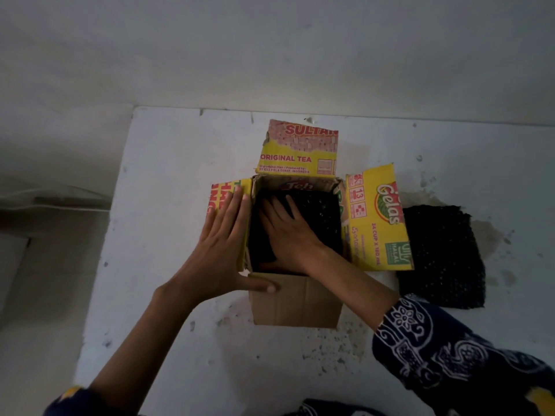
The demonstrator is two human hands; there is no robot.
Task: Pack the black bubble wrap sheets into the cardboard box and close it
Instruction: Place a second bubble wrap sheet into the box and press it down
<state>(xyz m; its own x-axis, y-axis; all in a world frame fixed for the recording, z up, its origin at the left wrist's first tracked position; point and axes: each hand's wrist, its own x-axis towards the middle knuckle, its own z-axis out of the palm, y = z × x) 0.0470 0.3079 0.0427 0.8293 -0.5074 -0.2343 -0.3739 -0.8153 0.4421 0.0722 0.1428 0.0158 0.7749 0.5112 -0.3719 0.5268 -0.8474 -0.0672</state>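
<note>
A yellow printed cardboard box (295, 298) stands on a white surface with all its flaps spread outward. Black bubble wrap (321, 211) lies inside it. My right hand (288, 232) is inside the box, flat with fingers spread, pressing on that wrap. My left hand (223, 250) lies flat against the box's left flap, with its thumb on the near edge of the box. A second sheet of black bubble wrap (441, 256) lies flat on the surface to the right of the box, partly under the right flap.
The white table (168, 265) is stained and chipped, with a worn patch behind the box at the right. Its left edge drops to a dim floor. A pale wall (270, 55) rises just behind the table.
</note>
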